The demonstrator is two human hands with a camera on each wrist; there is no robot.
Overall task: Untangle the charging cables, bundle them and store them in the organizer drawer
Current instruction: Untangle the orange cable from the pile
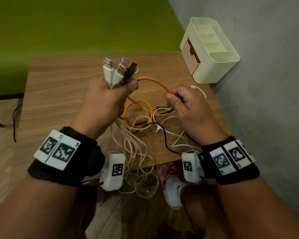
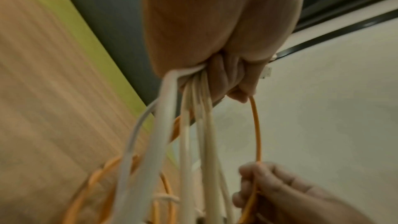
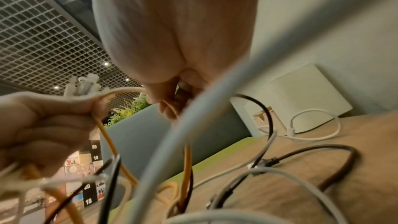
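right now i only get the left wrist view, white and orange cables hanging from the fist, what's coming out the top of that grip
Observer: The left hand grips a cluster of USB plugs that stick up above its fist.
Operator: ok and where's the organizer
Observer: The cream organizer stands at the table's far right corner by the wall; its pink drawer looks pulled slightly out.
Operator: any other colour in the tangle
Observer: A black cable lies in the tangle on the table, below the right hand, which pinches the orange cable.
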